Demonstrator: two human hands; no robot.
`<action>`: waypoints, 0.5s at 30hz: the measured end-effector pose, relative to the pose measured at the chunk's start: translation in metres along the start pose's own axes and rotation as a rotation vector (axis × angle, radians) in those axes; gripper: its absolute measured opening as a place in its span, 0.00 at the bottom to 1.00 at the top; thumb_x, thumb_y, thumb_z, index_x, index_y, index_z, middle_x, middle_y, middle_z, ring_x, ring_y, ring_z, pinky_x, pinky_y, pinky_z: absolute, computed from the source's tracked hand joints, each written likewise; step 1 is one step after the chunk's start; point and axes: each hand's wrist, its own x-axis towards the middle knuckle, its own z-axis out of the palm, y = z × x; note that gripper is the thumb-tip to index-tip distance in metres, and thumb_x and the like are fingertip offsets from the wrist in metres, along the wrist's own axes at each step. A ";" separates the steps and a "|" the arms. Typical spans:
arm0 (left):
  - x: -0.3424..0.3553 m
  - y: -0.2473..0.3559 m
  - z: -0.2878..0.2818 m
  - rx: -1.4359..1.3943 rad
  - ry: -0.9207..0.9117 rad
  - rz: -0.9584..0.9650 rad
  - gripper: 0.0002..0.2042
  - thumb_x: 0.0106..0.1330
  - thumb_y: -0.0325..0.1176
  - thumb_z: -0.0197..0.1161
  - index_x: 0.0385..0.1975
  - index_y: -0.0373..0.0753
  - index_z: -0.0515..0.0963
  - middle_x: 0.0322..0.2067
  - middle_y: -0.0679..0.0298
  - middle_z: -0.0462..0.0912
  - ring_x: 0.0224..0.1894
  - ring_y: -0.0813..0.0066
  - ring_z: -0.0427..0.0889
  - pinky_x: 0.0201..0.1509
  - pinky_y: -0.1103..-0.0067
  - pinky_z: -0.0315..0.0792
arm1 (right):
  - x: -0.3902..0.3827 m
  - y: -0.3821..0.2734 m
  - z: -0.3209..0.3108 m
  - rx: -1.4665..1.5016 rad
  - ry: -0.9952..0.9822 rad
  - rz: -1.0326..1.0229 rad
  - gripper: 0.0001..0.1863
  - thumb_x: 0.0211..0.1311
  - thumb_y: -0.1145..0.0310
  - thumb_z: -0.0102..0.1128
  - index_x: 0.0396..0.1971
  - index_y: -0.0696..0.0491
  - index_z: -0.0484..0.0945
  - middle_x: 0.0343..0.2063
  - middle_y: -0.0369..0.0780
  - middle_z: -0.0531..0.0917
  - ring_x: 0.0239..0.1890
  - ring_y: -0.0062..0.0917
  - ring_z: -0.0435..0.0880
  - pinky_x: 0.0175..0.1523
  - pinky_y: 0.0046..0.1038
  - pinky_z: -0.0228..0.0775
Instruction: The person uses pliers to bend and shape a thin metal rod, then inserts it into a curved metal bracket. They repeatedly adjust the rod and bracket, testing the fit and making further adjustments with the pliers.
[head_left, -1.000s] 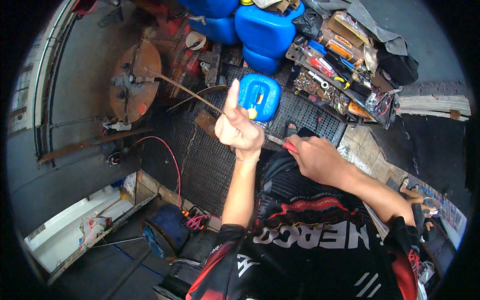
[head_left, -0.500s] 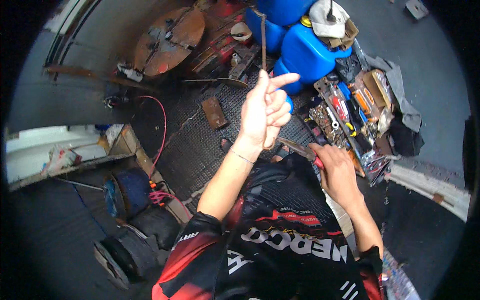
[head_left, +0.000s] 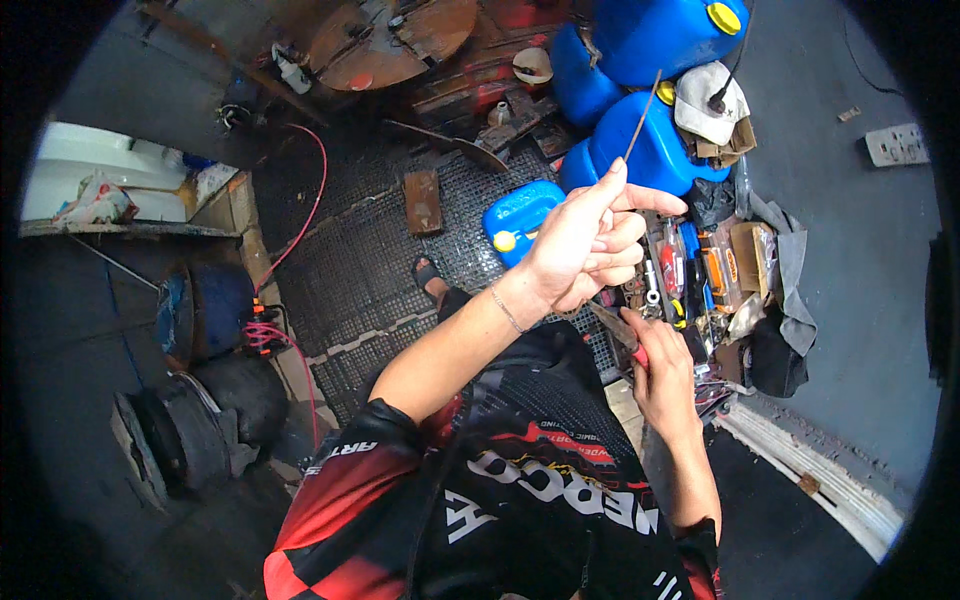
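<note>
A thin rusty rod (head_left: pixel 643 117) rises up and to the right from my left hand (head_left: pixel 585 240), whose middle, ring and little fingers curl around it while thumb and index finger stick out. The rod's lower part shows below that hand, partly hidden. My right hand (head_left: pixel 660 370), lower and to the right, grips red-handled pliers (head_left: pixel 630 342). Their jaws point up-left toward the rod's lower part; I cannot tell if they touch it. Behind my left hand, a small blue jerrycan (head_left: pixel 520 212) with a yellow cap lies on the mesh mat.
Stacked blue containers (head_left: pixel 663 40) and a cap (head_left: pixel 708 92) stand at the back, above cluttered tools (head_left: pixel 718 268). A rusty disc (head_left: pixel 350 50) and brown block (head_left: pixel 423 203) are farther off. A pink hose (head_left: pixel 312 212), drums (head_left: pixel 215 310) and a white ledge (head_left: pixel 120 160) line the left.
The rod has swung from pointing up-left to up-right as my left hand turned and moved right in the view. My right hand and pliers sit lower. The whole view has shifted.
</note>
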 end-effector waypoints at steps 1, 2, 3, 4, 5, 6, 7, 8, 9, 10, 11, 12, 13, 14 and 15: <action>0.001 -0.001 0.000 0.010 -0.011 -0.001 0.33 0.85 0.56 0.37 0.56 0.28 0.78 0.13 0.80 0.54 0.11 0.91 0.51 0.15 0.89 0.49 | 0.001 0.000 0.000 -0.009 -0.004 -0.020 0.31 0.53 0.83 0.61 0.61 0.56 0.77 0.37 0.47 0.80 0.43 0.44 0.80 0.51 0.41 0.70; 0.001 -0.003 0.000 0.021 -0.021 -0.002 0.33 0.85 0.56 0.37 0.55 0.27 0.78 0.13 0.80 0.54 0.11 0.91 0.51 0.15 0.89 0.49 | 0.001 0.001 0.001 -0.017 -0.007 -0.039 0.31 0.53 0.83 0.61 0.61 0.56 0.77 0.37 0.47 0.80 0.42 0.44 0.80 0.51 0.42 0.70; 0.002 -0.005 0.000 0.033 -0.032 -0.006 0.34 0.85 0.56 0.37 0.55 0.27 0.78 0.13 0.80 0.54 0.11 0.91 0.51 0.15 0.89 0.49 | 0.002 0.001 0.001 -0.025 -0.008 -0.057 0.31 0.53 0.84 0.61 0.61 0.56 0.77 0.37 0.47 0.80 0.42 0.45 0.80 0.51 0.42 0.71; 0.003 -0.008 -0.001 0.013 -0.056 -0.009 0.34 0.85 0.56 0.37 0.55 0.26 0.79 0.13 0.80 0.55 0.12 0.92 0.50 0.15 0.88 0.48 | 0.004 -0.001 -0.001 -0.014 -0.003 -0.081 0.30 0.52 0.84 0.62 0.59 0.57 0.77 0.37 0.46 0.80 0.43 0.45 0.80 0.50 0.42 0.71; 0.005 -0.010 -0.001 0.026 -0.087 -0.017 0.34 0.85 0.56 0.36 0.55 0.26 0.78 0.13 0.80 0.55 0.12 0.92 0.50 0.15 0.88 0.48 | 0.004 0.001 -0.001 0.002 -0.020 -0.076 0.29 0.51 0.84 0.62 0.58 0.57 0.77 0.37 0.47 0.80 0.42 0.45 0.80 0.49 0.42 0.72; 0.006 -0.011 -0.002 0.037 -0.120 -0.027 0.34 0.85 0.55 0.36 0.55 0.25 0.78 0.13 0.80 0.55 0.12 0.92 0.50 0.15 0.88 0.48 | 0.003 0.003 -0.001 0.018 -0.037 -0.068 0.28 0.51 0.84 0.63 0.56 0.57 0.78 0.37 0.47 0.80 0.41 0.45 0.80 0.48 0.42 0.72; 0.006 -0.012 -0.002 0.049 -0.152 -0.037 0.34 0.85 0.55 0.36 0.55 0.25 0.78 0.12 0.79 0.55 0.12 0.92 0.49 0.15 0.88 0.47 | 0.002 0.005 -0.001 0.034 -0.055 -0.060 0.27 0.51 0.84 0.63 0.54 0.58 0.78 0.37 0.47 0.79 0.41 0.45 0.80 0.47 0.42 0.73; 0.004 -0.012 0.001 0.054 -0.151 -0.053 0.34 0.85 0.54 0.37 0.55 0.24 0.79 0.13 0.80 0.55 0.12 0.92 0.49 0.15 0.87 0.46 | 0.001 0.007 0.000 0.080 -0.070 -0.059 0.25 0.51 0.83 0.64 0.53 0.58 0.77 0.37 0.47 0.80 0.40 0.46 0.81 0.47 0.42 0.74; 0.003 -0.012 0.004 0.097 -0.166 -0.073 0.34 0.85 0.54 0.37 0.54 0.23 0.79 0.13 0.80 0.55 0.12 0.92 0.50 0.15 0.87 0.46 | -0.001 0.010 0.002 0.126 -0.081 -0.057 0.24 0.51 0.83 0.65 0.51 0.59 0.77 0.37 0.47 0.80 0.40 0.47 0.81 0.46 0.42 0.74; 0.003 -0.012 0.008 0.140 -0.181 -0.092 0.34 0.85 0.54 0.37 0.53 0.23 0.80 0.13 0.80 0.55 0.13 0.92 0.50 0.16 0.87 0.46 | -0.003 0.013 0.003 0.172 -0.093 -0.054 0.23 0.51 0.82 0.66 0.50 0.59 0.77 0.38 0.48 0.80 0.39 0.47 0.81 0.45 0.42 0.75; 0.002 -0.011 0.012 0.183 -0.195 -0.111 0.35 0.85 0.54 0.37 0.53 0.23 0.80 0.13 0.81 0.55 0.13 0.92 0.50 0.16 0.87 0.47 | -0.003 0.013 0.003 0.208 -0.100 -0.060 0.21 0.52 0.82 0.66 0.49 0.60 0.77 0.37 0.49 0.79 0.39 0.48 0.81 0.45 0.42 0.75; -0.001 -0.011 0.015 0.237 -0.227 -0.123 0.35 0.85 0.54 0.39 0.51 0.22 0.81 0.13 0.81 0.55 0.13 0.93 0.51 0.16 0.87 0.47 | -0.004 0.013 0.005 0.244 -0.112 -0.065 0.20 0.54 0.82 0.66 0.49 0.61 0.76 0.36 0.49 0.79 0.38 0.48 0.81 0.45 0.41 0.75; -0.002 -0.014 0.015 0.245 -0.263 -0.167 0.35 0.85 0.54 0.39 0.50 0.22 0.82 0.13 0.81 0.55 0.13 0.92 0.51 0.16 0.86 0.49 | -0.004 0.013 0.006 0.280 -0.124 -0.070 0.18 0.56 0.82 0.66 0.48 0.61 0.76 0.36 0.50 0.79 0.37 0.48 0.81 0.45 0.40 0.75; -0.003 -0.015 0.016 0.298 -0.294 -0.191 0.35 0.85 0.53 0.39 0.49 0.22 0.83 0.13 0.81 0.55 0.13 0.92 0.51 0.16 0.86 0.49 | -0.004 0.015 0.007 0.282 -0.107 -0.104 0.18 0.57 0.79 0.68 0.47 0.61 0.77 0.35 0.50 0.80 0.37 0.48 0.82 0.45 0.39 0.75; -0.004 -0.017 0.018 0.353 -0.324 -0.216 0.35 0.85 0.53 0.40 0.48 0.22 0.83 0.13 0.80 0.56 0.14 0.91 0.51 0.16 0.86 0.50 | -0.005 0.015 0.007 0.297 -0.107 -0.124 0.17 0.56 0.78 0.69 0.46 0.61 0.77 0.35 0.50 0.80 0.37 0.48 0.82 0.45 0.38 0.75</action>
